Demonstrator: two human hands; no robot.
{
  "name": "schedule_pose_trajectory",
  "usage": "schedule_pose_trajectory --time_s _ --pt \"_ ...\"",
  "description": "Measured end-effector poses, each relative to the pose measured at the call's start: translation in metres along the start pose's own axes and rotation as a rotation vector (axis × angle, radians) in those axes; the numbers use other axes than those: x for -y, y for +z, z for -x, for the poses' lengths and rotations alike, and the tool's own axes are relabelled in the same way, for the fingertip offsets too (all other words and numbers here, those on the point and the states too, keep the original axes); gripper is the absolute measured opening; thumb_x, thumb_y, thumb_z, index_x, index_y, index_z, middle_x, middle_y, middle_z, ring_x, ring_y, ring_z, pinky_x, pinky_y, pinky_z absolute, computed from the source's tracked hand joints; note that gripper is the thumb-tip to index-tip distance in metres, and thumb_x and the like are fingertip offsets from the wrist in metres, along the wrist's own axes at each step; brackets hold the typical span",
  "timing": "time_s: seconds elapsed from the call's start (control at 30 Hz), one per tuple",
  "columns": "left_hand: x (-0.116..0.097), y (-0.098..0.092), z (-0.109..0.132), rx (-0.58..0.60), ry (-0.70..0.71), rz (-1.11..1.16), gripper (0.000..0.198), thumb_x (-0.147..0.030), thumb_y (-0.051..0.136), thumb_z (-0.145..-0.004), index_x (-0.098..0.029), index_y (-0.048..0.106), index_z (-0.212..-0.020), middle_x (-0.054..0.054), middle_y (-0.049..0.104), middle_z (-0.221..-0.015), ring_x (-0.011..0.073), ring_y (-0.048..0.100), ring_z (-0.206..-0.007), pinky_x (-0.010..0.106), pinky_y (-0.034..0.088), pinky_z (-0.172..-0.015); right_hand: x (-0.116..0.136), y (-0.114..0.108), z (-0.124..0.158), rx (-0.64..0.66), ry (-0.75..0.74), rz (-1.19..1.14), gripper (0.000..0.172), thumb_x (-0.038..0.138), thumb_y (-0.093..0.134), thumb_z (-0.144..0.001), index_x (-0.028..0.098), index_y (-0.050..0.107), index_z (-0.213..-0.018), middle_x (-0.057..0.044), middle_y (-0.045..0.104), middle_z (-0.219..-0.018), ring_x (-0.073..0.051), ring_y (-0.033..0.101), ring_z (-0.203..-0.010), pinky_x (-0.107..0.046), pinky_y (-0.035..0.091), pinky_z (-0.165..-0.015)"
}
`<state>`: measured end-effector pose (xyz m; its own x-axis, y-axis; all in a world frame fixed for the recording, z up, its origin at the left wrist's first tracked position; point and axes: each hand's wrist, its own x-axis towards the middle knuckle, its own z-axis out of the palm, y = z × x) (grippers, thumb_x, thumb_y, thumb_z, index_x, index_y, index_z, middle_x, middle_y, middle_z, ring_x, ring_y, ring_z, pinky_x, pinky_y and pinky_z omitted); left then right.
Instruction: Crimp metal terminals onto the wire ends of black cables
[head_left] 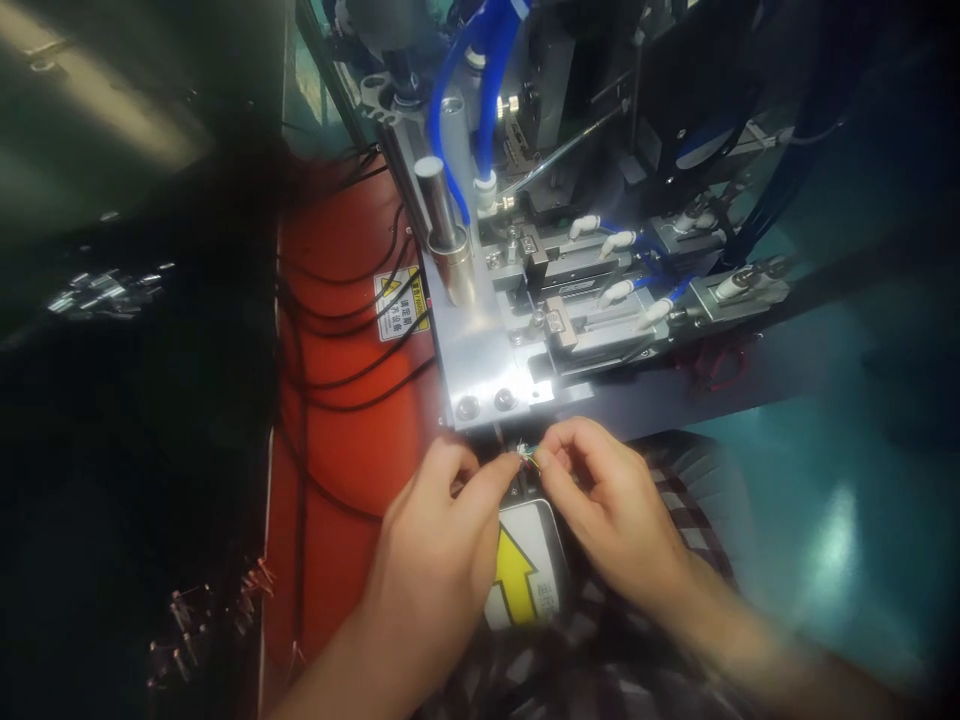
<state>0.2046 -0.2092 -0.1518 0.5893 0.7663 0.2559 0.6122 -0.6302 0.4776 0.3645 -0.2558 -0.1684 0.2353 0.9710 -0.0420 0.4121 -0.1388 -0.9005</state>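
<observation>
Two bare hands meet in front of the machine, working on a small bundle of thin wires (529, 459). The wires sit between the fingertips, just below the front edge of a bright metal plate (480, 372). The left hand (442, 520) is clamped on the pale end of the bundle, its thumb extended and its fingers curled under. The right hand (609, 490) is pinched together on the coloured strands, thumb against forefinger. The exact contact points are too small to make out.

Below the wires, between the wrists, is a white panel with a yellow arrow (516, 565); the arrow points toward the machine. Two bolts (486, 404) are seated near the plate's front edge. Behind them, a round metal post (439, 205) rises from the plate. Blue hoses (491, 100) run upward beside the post.

To the left, black cables (341, 385) cross a red worktop (352, 450), near a warning label (403, 303). Farther left, small metal pins (182, 635) lie scattered on a dark surface.
</observation>
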Motion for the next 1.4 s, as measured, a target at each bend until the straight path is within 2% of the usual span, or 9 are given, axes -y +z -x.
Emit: schedule_pose_trajectory --time_s 0.4,0.63,0.73,0.87,1.07,1.4 --pt "-0.0001 -0.0001 0.0007 -0.005 0.014 -0.002 0.027 -0.008 0.049 -0.088 -0.016 0.069 -0.104 0.002 0.051 -0.080 0.0103 0.053 -0.064 0.020 0.049 -0.056 -0.0009 -0.0035 -0.0013 0.008 -0.040 -0.014 0.012 0.017 0.050 -0.091 0.019 0.053 -0.079 0.000 0.055 -0.073 -0.014 0.053 -0.067 -0.026 0.042 -0.063" --pt "0.0008 0.0010 0.0007 0.003 0.007 0.004 0.027 -0.007 0.050 -0.088 -0.015 0.070 -0.104 0.003 0.051 -0.080 0.0104 0.053 -0.063 0.020 0.049 -0.055 -0.0011 -0.0021 -0.0034 0.029 -0.006 -0.016 0.012 0.017 0.050 -0.091 0.019 0.054 -0.080 0.001 0.055 -0.073 -0.013 0.053 -0.065 -0.025 0.042 -0.062" --pt "0.0007 0.0005 0.0007 -0.005 0.012 0.008 0.027 -0.007 0.050 -0.087 -0.014 0.070 -0.103 0.003 0.051 -0.079 0.0107 0.053 -0.063 0.020 0.049 -0.055 0.0008 -0.0018 -0.0036 0.014 -0.017 0.035 0.013 0.017 0.049 -0.091 0.019 0.053 -0.079 0.001 0.055 -0.071 -0.013 0.053 -0.063 -0.025 0.042 -0.060" --pt "-0.0006 -0.0012 -0.0001 -0.007 0.009 0.011 0.026 -0.007 0.050 -0.087 -0.014 0.070 -0.102 0.003 0.051 -0.078 0.0102 0.053 -0.062 0.020 0.048 -0.053 0.0035 -0.0018 -0.0017 -0.026 -0.110 0.186 0.013 0.015 0.048 -0.090 0.018 0.052 -0.079 0.001 0.053 -0.071 -0.013 0.053 -0.061 -0.027 0.040 -0.059" --pt "-0.0002 -0.0008 -0.0004 0.000 0.019 -0.016 0.028 -0.007 0.048 -0.088 -0.016 0.069 -0.103 0.002 0.052 -0.079 0.0100 0.052 -0.062 0.019 0.048 -0.053 0.0051 -0.0051 -0.0021 0.052 0.020 0.076 0.015 0.015 0.049 -0.091 0.020 0.052 -0.078 0.001 0.056 -0.072 -0.014 0.053 -0.064 -0.025 0.041 -0.060" --pt "-0.0014 -0.0041 -0.0028 0.043 0.075 -0.088 0.031 -0.007 0.045 -0.087 -0.015 0.070 -0.103 0.004 0.051 -0.076 0.0111 0.053 -0.058 0.019 0.047 -0.048 0.0029 -0.0059 -0.0016 0.034 -0.041 0.106 0.014 0.014 0.049 -0.091 0.020 0.052 -0.079 0.002 0.053 -0.073 -0.013 0.051 -0.063 -0.026 0.040 -0.061"
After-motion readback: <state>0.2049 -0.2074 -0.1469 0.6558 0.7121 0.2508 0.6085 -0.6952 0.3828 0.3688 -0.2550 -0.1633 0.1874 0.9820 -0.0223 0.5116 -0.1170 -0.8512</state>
